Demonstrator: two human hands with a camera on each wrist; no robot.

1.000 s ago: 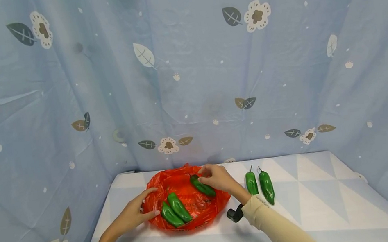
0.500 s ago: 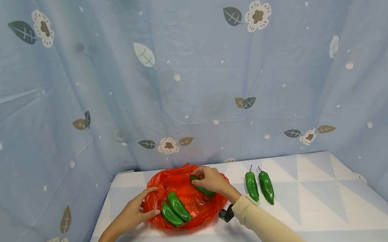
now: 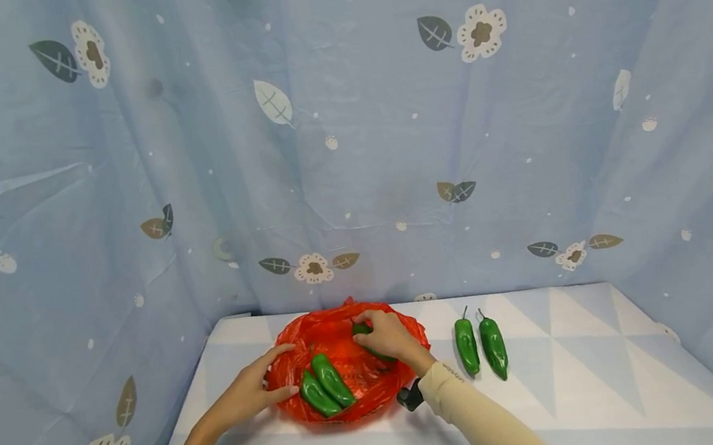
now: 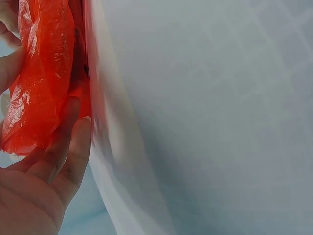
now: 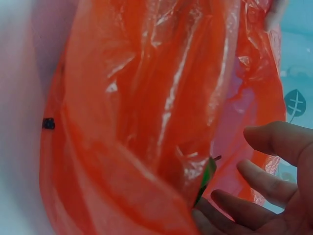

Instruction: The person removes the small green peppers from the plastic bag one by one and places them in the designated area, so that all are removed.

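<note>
One green pepper [image 3: 361, 329] is inside the red bag [image 3: 316, 322], right under the right hand [image 3: 390, 339]. The hand hides most of it; only the stem end peeks out by the fingertips. From the right wrist, the fingers look loose and spread, with the thumb well apart, and a bit of green shows next to them. The bag's edge covers the rest, so I can't tell if they touch it.

The left hand [image 3: 247, 394] is loose too, its fingers spread and touching the left side of the bag. From the left wrist, some fingertips are hidden by the plastic, and the thumb is cut off at the edge. Just right of that thumb, two more peppers [image 3: 333, 381] lie side by side in the bag.

To the right of the right hand, two long peppers [image 3: 493, 348] lie on the table [image 3: 592, 387], stems pointing away from the person. A small black mark [image 5: 48, 123] on the bag is too small to make out. Beyond both hands is a blue curtain [image 3: 377, 174], and nearer than the hands, both sleeves [image 3: 489, 417] are cut off
</note>
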